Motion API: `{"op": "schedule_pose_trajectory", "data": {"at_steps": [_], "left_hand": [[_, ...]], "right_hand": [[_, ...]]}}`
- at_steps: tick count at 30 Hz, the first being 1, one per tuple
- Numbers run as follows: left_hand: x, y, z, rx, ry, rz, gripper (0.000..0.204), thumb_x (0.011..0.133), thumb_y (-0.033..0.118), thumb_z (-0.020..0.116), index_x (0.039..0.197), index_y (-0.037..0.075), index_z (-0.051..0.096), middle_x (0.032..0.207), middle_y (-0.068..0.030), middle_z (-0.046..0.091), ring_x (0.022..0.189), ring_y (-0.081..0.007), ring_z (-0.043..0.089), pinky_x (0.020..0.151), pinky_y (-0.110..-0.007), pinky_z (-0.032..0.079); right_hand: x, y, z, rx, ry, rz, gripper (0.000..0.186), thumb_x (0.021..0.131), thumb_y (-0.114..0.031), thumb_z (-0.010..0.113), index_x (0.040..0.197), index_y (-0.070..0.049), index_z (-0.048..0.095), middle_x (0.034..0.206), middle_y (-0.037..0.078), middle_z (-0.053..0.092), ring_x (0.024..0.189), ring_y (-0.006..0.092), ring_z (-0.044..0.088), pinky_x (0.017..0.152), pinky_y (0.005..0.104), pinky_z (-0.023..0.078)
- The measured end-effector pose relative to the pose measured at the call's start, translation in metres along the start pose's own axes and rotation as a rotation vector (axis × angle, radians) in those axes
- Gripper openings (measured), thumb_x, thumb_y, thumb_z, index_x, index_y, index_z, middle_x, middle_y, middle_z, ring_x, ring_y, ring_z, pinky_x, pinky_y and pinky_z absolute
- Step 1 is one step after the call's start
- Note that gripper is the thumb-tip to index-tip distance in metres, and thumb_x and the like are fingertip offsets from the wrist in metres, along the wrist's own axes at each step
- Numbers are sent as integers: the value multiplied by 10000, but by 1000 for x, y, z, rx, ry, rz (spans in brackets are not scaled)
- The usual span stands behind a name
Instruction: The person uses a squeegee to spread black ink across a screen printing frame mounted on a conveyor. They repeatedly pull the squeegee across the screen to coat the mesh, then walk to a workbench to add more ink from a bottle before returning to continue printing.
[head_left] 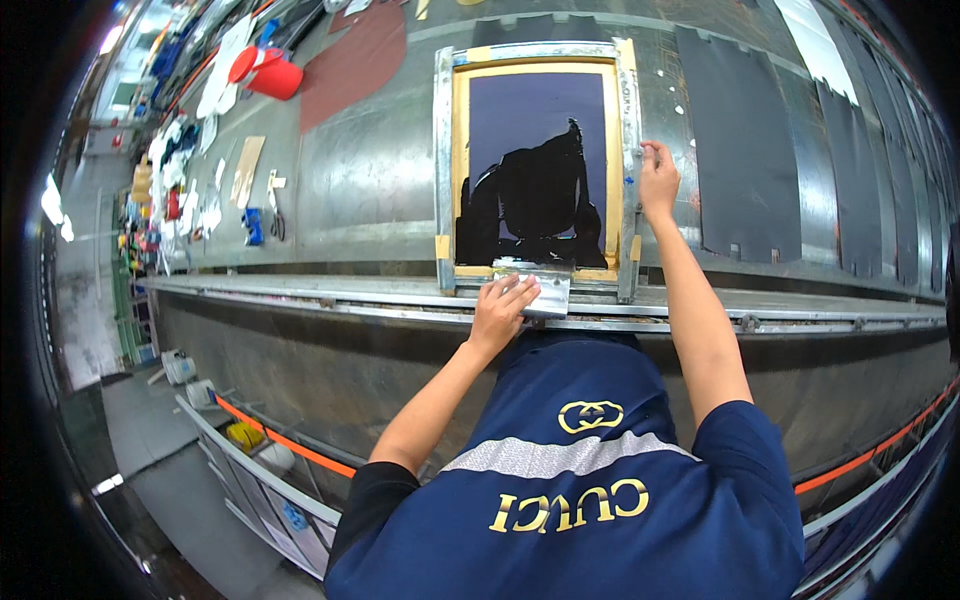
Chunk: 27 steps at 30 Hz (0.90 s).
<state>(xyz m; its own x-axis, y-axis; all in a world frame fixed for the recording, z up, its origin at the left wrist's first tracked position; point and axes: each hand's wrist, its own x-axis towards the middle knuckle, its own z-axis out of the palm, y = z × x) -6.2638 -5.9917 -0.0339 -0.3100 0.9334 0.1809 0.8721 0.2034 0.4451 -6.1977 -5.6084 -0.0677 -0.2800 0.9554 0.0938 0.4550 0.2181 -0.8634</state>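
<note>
A screen-printing frame [628, 90] with yellow tape lies on the long metal table. Glossy black ink [530, 195] covers much of the lower half of its dark purple mesh. My left hand [505, 310] rests its fingers over a silver metal plate [553, 300] at the frame's near edge, gripping it. My right hand [658, 180] is beside the frame's right side, fingers curled and pinched; whatever they hold is too small to make out.
Dark sheets [740, 150] lie in a row to the right. At left are a red bucket [270, 75], a maroon sheet [350, 65], scissors [276, 210], a blue tool [253, 227] and scraps. A metal rail [390, 298] runs along the near edge, above orange-topped railings [300, 450].
</note>
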Motion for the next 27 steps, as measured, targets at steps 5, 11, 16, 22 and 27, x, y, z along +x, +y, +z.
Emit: {"op": "schedule_pose_trajectory", "data": {"at_steps": [5,11,16,22,27], "left_hand": [[4,-6,-40,-88,95,-75,644,666,-70,733,1268,160,726,1320,-31,722,1196,-278,664,967,-422,502],[58,-73,-65,-681,590,-897,419,948,388,794,1039,-17,735,794,7,673,715,-75,547,631,-285,451],[11,-168,-29,-1158,606,-1256,922,839,737,748,1263,-78,657,1185,-167,711,1089,-245,647,969,-417,497],[32,-131,-132,-1387,430,-1029,1097,787,759,777,1406,-116,542,1421,-260,604,1375,-336,530,1167,-442,377],[-75,-147,-260,-1584,585,-739,882,786,745,794,1191,-32,694,1088,-136,734,1053,-205,692,993,-353,511]], "right_hand": [[1,-2,-4,43,17,-35,220,1057,-274,580,1117,-126,731,758,149,687,703,282,663,689,436,492],[-4,-9,-14,115,-2,-147,232,1066,-236,585,1130,-59,721,928,116,730,856,197,670,807,371,516],[-18,-48,-7,243,-140,-156,249,1066,-200,581,1148,-11,720,1097,83,725,963,194,653,882,339,510],[7,-162,-94,536,-255,50,263,1065,-247,622,1290,-113,653,650,-85,454,470,1,316,407,212,215],[-84,-298,-58,793,-351,144,296,1070,-314,612,1316,-151,628,651,-90,352,503,27,295,419,196,224]]}}
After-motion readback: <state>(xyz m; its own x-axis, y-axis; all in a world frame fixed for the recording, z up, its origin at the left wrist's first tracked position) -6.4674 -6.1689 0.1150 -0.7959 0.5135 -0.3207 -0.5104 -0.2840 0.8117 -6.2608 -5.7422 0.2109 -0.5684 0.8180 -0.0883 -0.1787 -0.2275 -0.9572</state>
